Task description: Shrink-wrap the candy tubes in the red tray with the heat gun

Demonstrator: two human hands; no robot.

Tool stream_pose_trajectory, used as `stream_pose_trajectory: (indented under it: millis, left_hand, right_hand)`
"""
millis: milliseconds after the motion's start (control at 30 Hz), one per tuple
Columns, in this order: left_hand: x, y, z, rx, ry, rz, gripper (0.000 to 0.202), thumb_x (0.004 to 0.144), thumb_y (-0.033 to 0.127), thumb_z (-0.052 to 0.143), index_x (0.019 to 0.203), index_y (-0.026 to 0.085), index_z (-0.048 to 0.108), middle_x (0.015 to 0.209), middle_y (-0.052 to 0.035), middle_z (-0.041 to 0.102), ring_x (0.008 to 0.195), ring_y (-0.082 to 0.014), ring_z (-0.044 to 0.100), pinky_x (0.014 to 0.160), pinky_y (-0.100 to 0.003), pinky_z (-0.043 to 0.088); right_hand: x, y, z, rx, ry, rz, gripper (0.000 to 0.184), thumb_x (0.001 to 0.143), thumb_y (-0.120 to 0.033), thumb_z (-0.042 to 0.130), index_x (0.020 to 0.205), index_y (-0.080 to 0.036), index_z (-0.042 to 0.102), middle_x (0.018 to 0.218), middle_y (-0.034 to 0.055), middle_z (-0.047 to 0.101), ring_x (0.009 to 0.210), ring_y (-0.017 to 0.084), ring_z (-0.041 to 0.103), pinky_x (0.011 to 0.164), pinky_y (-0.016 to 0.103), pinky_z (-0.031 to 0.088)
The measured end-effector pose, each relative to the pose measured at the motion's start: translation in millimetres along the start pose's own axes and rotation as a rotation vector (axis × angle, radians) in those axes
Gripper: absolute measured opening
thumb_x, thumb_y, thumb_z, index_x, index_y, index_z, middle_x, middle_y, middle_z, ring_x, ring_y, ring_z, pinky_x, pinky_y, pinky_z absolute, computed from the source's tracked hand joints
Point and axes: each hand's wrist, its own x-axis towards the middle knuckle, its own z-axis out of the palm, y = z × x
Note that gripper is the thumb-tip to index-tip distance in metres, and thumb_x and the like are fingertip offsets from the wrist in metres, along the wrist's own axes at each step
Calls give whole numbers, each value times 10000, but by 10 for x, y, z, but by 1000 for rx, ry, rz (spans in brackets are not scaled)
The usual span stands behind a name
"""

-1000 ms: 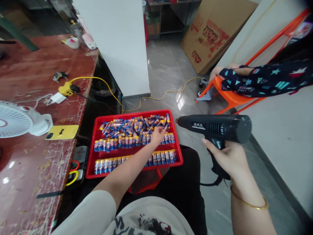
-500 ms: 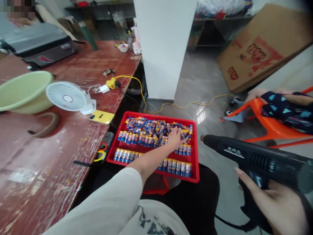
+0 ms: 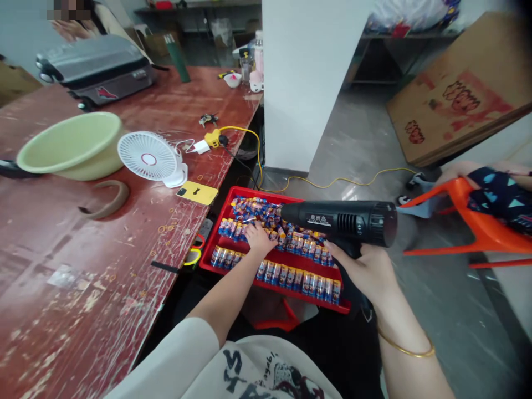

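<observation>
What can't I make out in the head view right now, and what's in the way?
All in the head view:
- Far-right part of the tray: behind the heat gun and right hand.
- Some tubes: under the left hand and forearm.
- Print on the tubes: too small.
- Person on the chair: cut off by the right edge.

Black heat gun [image 3: 343,218] over blue-and-yellow tubes [image 3: 291,277]
</observation>
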Motion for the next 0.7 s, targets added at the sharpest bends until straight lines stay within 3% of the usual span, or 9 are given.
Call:
stream_pose_trajectory:
  millis: [100, 167, 333, 400, 500, 567, 700]
  left_hand:
    - [49, 78, -31, 58, -14, 120, 1016, 636, 406, 765, 1448, 72, 253, 1502, -301, 282, 1415, -433, 243, 1146, -493, 195]
    - [87, 92, -78, -1, -51, 73, 958, 637, 375, 767, 1421, 77, 304, 1484, -304, 315, 1407, -430, 269, 1137, -498, 219]
    - [289, 12, -253, -218, -157, -64, 781, 542, 281, 830, 1238, 123, 514, 1340, -276, 511, 1215, -413, 535, 989, -464, 432]
    - [446, -54, -340, -285, -172, -71, 584, 579, 278, 810, 1109, 149, 601, 1178, -221, 639, 1046, -355, 649, 882, -397, 501]
    - [786, -154, -517, -391, -136, -78, 297, 691, 276, 750, 960, 195, 655, 945, -109, 727, 912, -266, 698, 801, -310, 522]
    - [1032, -212, -668, -421, -68, -103, 306, 738, 305, 739, 1004, 188, 644, 1000, -112, 725, 970, -259, 686, 842, -316, 513]
    - [1265, -308, -944, -362, 37, -160, 586, 721, 374, 781, 1186, 103, 549, 1272, -253, 585, 1210, -340, 566, 987, -424, 446]
  right_hand:
    - [-69, -13, -67, -106, 32, 120, 476, 652, -642, 683, 577, -176, 618, 585, 78, 668, 560, 245, 626, 441, 286, 416]
    - [-101, 19, -107, -161, 60, 149, 513, 630, -653, 689, 462, -208, 496, 436, 48, 552, 450, 199, 544, 374, 267, 328]
    - [-54, 86, -120, -253, 101, 188, 520, 641, -671, 659, 461, -212, 493, 409, 48, 527, 437, 209, 546, 390, 275, 354]
    - [-24, 87, -101, -272, 96, 206, 529, 641, -680, 653, 458, -216, 477, 411, 53, 528, 446, 218, 559, 398, 276, 352]
    - [-15, 76, -58, -248, 65, 223, 545, 637, -703, 645, 463, -219, 465, 438, 59, 553, 465, 215, 569, 415, 275, 358]
    - [-30, 64, -20, -245, 38, 227, 565, 635, -730, 633, 466, -220, 457, 446, 55, 559, 452, 199, 548, 421, 276, 355]
    - [-46, 24, 75, -263, -4, 197, 568, 676, -729, 599, 465, -227, 440, 405, 38, 516, 423, 186, 519, 424, 277, 327]
